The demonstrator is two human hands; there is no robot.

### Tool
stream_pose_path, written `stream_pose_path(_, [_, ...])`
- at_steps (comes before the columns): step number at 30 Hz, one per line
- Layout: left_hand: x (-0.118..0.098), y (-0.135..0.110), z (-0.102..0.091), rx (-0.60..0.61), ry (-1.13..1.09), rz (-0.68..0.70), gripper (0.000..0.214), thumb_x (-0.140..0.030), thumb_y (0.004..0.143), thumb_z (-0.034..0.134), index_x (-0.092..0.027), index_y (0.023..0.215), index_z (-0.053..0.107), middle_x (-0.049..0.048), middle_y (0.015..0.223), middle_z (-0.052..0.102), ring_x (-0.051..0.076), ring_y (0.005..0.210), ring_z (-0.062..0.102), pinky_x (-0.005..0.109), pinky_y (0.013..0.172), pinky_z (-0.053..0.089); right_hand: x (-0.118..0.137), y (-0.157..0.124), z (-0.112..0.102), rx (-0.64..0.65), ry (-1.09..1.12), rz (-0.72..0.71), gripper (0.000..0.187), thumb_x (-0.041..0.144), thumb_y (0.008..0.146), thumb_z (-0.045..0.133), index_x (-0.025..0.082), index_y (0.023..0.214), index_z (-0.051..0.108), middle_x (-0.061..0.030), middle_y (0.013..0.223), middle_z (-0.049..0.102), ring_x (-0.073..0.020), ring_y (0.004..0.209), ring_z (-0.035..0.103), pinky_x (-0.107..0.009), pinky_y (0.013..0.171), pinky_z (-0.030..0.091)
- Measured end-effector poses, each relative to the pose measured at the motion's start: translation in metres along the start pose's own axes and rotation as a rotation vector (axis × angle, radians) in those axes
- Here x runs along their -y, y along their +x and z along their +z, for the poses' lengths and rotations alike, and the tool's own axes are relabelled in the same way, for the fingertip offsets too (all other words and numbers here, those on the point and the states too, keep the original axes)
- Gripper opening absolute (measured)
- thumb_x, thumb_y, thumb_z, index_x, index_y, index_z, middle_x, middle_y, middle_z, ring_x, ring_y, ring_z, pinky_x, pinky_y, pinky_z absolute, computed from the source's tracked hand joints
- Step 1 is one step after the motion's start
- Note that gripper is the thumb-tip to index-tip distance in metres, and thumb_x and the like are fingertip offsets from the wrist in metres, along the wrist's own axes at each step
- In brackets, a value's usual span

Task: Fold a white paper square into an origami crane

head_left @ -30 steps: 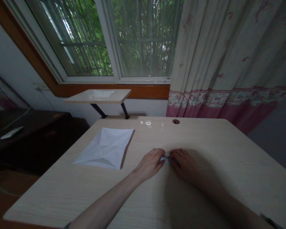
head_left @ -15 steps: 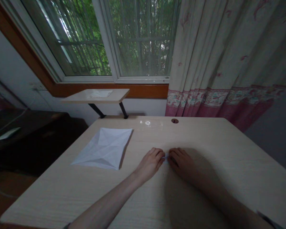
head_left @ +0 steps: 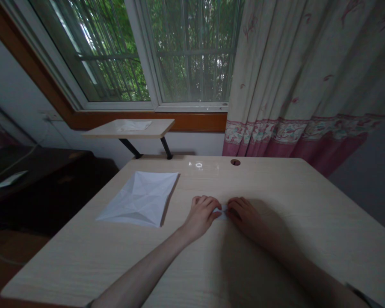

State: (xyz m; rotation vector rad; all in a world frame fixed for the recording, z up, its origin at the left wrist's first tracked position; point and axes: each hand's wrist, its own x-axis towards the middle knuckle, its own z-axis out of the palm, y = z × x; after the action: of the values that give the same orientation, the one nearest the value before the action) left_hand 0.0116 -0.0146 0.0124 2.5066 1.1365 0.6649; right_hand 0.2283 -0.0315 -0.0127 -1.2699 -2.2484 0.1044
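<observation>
A small piece of folded white paper (head_left: pixel 223 212) lies on the desk between my two hands, mostly covered by them. My left hand (head_left: pixel 202 214) has its fingers curled over the paper's left side, thumb and fingertips closed on it. From the other side my right hand (head_left: pixel 245 216) presses its bent fingers onto the right part, closed and low against the desk. How the paper is folded underneath the fingers is hidden. Left of my left hand lies a larger creased white sheet (head_left: pixel 144 199), spread out with fold lines across it.
The pale wooden desk (head_left: pixel 186 273) has a round cable hole (head_left: pixel 235 162) near its back edge. A raised shelf (head_left: pixel 105 131) on black supports stands at the back left, with white paper (head_left: pixel 136 125) on it. Behind are a window and a long curtain (head_left: pixel 276 85).
My left hand has shifted slightly left and its fingers have lifted a little, so more of the small folded paper shows. My right hand stays almost in place.
</observation>
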Motion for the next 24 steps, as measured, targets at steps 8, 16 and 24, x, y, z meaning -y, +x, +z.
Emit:
stream_pose_path(8, [0.012,0.002,-0.004,0.06,-0.091,0.015,0.011,-0.026,0.097,0.06,-0.027,0.107,0.063,-0.0017,0.115,0.066,0.02,0.109,0.053,0.036,0.094,0.032,-0.007,0.002,-0.007,0.089,0.147,-0.003,0.018,0.009,0.09,0.049,0.022,0.092,0.061,-0.0052,0.097,0.066,-0.0214,0.094,0.059,-0.041,0.09,0.048])
stream_pose_path(16, [0.023,0.002,-0.004,0.089,-0.193,0.122,0.015,-0.029,0.096,0.059,-0.025,0.11,0.064,0.0017,0.116,0.065,0.02,0.113,0.054,0.034,0.1,0.039,-0.01,0.004,-0.013,0.122,0.23,-0.003,0.02,0.008,0.09,0.05,0.022,0.093,0.063,-0.0051,0.099,0.066,-0.0203,0.096,0.059,-0.037,0.089,0.049])
stream_pose_path(24, [0.021,0.001,-0.003,0.068,-0.238,0.18,0.017,-0.023,0.097,0.057,-0.023,0.113,0.064,0.0055,0.121,0.064,0.02,0.116,0.055,0.036,0.103,0.045,-0.012,0.0,-0.01,0.092,0.227,-0.02,0.026,0.008,0.091,0.046,0.023,0.102,0.065,-0.0053,0.104,0.067,-0.0196,0.1,0.06,-0.038,0.092,0.05])
